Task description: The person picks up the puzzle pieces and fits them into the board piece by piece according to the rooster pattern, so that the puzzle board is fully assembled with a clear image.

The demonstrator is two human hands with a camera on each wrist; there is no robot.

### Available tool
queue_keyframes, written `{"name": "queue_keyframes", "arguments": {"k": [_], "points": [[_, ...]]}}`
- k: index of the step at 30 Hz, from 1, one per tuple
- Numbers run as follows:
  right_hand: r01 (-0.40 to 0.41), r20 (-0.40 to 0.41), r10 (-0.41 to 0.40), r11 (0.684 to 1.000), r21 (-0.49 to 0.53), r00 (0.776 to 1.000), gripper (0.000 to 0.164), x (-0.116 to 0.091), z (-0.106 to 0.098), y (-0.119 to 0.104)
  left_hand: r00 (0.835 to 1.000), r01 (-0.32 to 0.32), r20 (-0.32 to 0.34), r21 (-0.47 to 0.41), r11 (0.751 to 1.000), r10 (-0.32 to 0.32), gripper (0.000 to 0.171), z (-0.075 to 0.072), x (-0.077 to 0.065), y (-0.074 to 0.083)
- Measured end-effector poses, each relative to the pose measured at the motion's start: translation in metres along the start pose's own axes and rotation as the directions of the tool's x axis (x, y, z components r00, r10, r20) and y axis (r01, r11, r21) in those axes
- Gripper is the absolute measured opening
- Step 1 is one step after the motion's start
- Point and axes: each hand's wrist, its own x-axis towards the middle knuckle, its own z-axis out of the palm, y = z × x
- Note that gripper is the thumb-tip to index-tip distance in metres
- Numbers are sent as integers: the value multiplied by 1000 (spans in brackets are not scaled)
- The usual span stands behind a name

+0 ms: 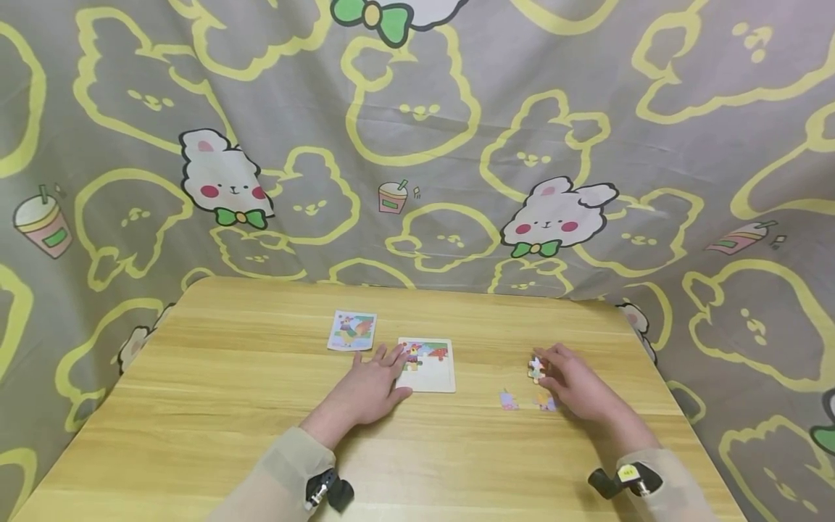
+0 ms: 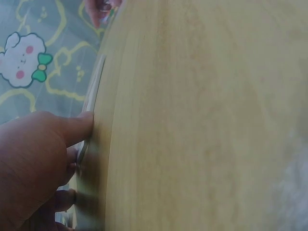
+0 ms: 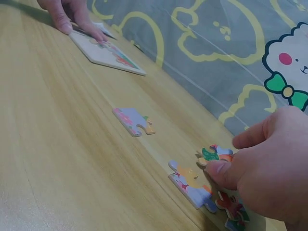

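My left hand (image 1: 375,388) rests at the left side of a white puzzle board (image 1: 433,380). Its fingers lie spread over the board's upper left part, and the thumb (image 2: 79,129) touches the near edge. Assembled pieces with a rooster picture fill the board's top and part of its left side. To the right, my right hand (image 1: 574,388) pinches a puzzle piece (image 3: 214,155) between thumb and index finger, tilted above the table. Below that hand lie a yellow and lilac piece (image 3: 190,185) and a red and green piece (image 3: 233,211), partly covered by the hand.
Another lilac piece (image 1: 509,400) lies flat between the board and my right hand. A small rooster picture card (image 1: 352,330) sits behind my left hand. The wooden table (image 1: 215,377) ends at a grey curtain (image 1: 443,145) with cartoon prints.
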Motion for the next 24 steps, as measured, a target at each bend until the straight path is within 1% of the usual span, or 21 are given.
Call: {"name": "queue_keyframes", "arguments": {"k": [3,9,15,24], "points": [[6,-23,-6,1000,-12,1000,52,1,0,-1,1000,1,5,-3,1000,-1,71,1,0,0],[19,-42,-19,1000,8,999,49,4,0,-7,1000,7,17,-1,1000,-7,72,3,1,-2],[53,-33,-52,998,21,998,50,8,2,-16,1000,4,13,6,1000,-4,72,3,1,-2],[79,-22,-79,997,26,997,48,19,9,-31,1000,-4,16,2,1000,4,72,-1,0,0]]}}
